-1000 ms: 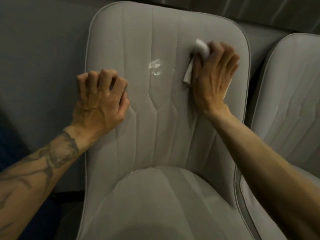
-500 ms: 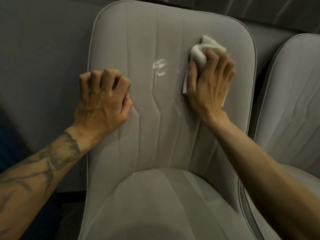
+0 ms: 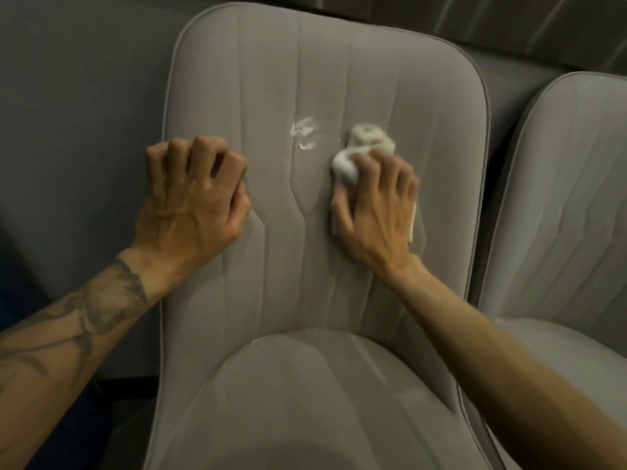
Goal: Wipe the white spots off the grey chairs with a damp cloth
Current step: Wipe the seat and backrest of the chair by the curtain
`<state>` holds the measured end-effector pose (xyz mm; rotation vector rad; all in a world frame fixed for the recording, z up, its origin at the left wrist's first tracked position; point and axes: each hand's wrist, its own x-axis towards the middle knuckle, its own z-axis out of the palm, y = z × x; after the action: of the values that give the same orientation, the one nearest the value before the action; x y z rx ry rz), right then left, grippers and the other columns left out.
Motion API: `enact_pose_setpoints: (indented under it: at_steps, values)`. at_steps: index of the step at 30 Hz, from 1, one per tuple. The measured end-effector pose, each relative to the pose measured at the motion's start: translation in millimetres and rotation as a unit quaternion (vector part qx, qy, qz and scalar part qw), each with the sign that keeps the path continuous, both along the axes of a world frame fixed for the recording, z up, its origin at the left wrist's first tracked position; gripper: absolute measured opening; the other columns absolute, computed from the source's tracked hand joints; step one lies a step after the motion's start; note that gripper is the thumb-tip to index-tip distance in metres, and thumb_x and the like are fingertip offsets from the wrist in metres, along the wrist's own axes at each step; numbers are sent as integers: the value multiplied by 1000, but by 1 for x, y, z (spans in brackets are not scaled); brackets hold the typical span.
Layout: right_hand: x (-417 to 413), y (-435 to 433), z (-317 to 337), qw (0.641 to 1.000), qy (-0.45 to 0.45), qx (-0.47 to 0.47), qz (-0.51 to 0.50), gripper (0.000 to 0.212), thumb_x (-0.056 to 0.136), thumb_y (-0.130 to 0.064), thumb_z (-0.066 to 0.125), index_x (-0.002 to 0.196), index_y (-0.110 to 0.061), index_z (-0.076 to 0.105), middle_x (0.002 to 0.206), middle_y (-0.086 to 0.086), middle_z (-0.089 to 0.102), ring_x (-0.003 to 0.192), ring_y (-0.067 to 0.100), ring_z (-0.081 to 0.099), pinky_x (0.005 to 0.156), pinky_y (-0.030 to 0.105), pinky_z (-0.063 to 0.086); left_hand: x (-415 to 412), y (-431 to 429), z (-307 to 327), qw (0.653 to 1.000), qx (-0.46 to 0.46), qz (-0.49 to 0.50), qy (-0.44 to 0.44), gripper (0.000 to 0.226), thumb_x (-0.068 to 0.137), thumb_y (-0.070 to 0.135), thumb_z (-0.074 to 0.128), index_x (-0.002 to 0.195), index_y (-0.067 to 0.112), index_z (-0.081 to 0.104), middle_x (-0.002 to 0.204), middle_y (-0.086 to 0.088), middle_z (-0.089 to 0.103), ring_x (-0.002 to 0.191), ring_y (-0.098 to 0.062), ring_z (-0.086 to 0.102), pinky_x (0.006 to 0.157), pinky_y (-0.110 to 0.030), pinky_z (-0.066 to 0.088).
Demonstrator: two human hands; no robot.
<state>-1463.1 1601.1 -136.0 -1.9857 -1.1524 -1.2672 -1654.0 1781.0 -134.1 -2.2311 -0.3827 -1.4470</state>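
Note:
A grey upholstered chair (image 3: 305,283) fills the middle of the view, its backrest facing me. White smeared spots (image 3: 304,133) sit near the backrest's centre seam. My right hand (image 3: 376,212) presses a bunched white cloth (image 3: 359,150) against the backrest, just right of the spots and slightly below them. The cloth bulges out above my fingers and its edges show beside my palm. My left hand (image 3: 193,201) is curled, fingers bent, gripping the backrest's left edge.
A second grey chair (image 3: 563,205) stands close on the right, nearly touching the first. A dark grey wall (image 3: 78,130) lies behind and to the left. The seat cushion (image 3: 305,401) is below my arms.
My right hand with the cloth has slid down and left across the backrest, from the upper right toward the white spots. The left hand has stayed on the chair's edge.

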Motion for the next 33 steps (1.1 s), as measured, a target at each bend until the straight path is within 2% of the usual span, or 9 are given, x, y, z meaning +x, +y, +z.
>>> enact_pose_setpoints:
  at_steps: [4, 7, 10, 13, 16, 19, 21, 27, 33]
  values:
    - [20, -13, 11, 996, -63, -58, 0, 35, 103, -44, 49, 124, -17, 56, 125, 12, 54, 108, 32, 50, 95, 43, 36, 0, 0, 0, 1000, 2, -1, -1, 13, 97, 24, 55, 103, 12, 55, 114, -14, 46, 97, -35, 38, 82, -49, 27]
    - [40, -2, 49, 996, -57, 54, -36, 38, 105, -46, 47, 130, -18, 52, 130, 10, 51, 111, 27, 46, 95, 39, 35, 1, 2, -1, 1000, 3, 0, -5, 13, 96, 24, 56, 103, 13, 54, 114, -14, 45, 97, -35, 38, 82, -49, 27]
    - [25, 16, 39, 990, -9, 131, -58, 42, 105, -43, 48, 136, -15, 52, 137, 11, 51, 119, 25, 42, 102, 37, 34, 2, 1, -2, 1000, -2, -2, -5, 13, 96, 24, 56, 103, 13, 55, 115, -13, 44, 98, -35, 38, 83, -49, 28]
    - [6, 18, 3, 997, 7, 74, -8, 41, 104, -36, 54, 135, -11, 54, 138, 13, 52, 122, 27, 43, 103, 39, 36, 2, 1, 0, 1000, -2, 0, -5, 13, 97, 24, 56, 104, 13, 55, 115, -13, 46, 98, -35, 39, 83, -49, 28]
    - [21, 5, 17, 999, -37, 39, -7, 38, 106, -40, 51, 134, -15, 51, 135, 12, 52, 117, 27, 45, 98, 39, 34, 1, -1, 0, 1000, -2, -4, -6, 12, 97, 24, 56, 103, 14, 55, 114, -14, 49, 98, -35, 39, 84, -49, 29]
    - [43, 9, 59, 988, -25, 141, -51, 42, 106, -48, 46, 134, -18, 52, 131, 11, 53, 113, 20, 41, 96, 31, 32, 1, 2, -1, 1000, 1, -2, -3, 12, 96, 24, 56, 103, 14, 54, 113, -15, 49, 97, -35, 39, 83, -48, 28]
    - [36, 17, 58, 981, -3, 181, -73, 43, 105, -49, 48, 134, -18, 53, 132, 10, 53, 114, 21, 43, 98, 34, 37, 2, 2, -2, 1000, -1, -2, -3, 13, 95, 23, 56, 102, 13, 54, 113, -15, 49, 97, -35, 39, 83, -48, 28]
    - [13, 10, 0, 999, -20, 42, -8, 38, 106, -39, 51, 133, -13, 52, 132, 12, 52, 112, 27, 44, 96, 38, 34, 2, 0, 0, 1000, -2, -2, -3, 12, 94, 23, 58, 101, 13, 54, 111, -16, 52, 95, -34, 38, 81, -48, 27]
    - [27, 33, 41, 979, -7, 189, -71, 40, 106, -44, 49, 134, -17, 53, 131, 10, 55, 112, 26, 48, 98, 39, 39, 2, 0, -1, 1000, -1, 0, -8, 12, 94, 23, 58, 101, 14, 54, 112, -14, 50, 96, -34, 38, 82, -47, 27]
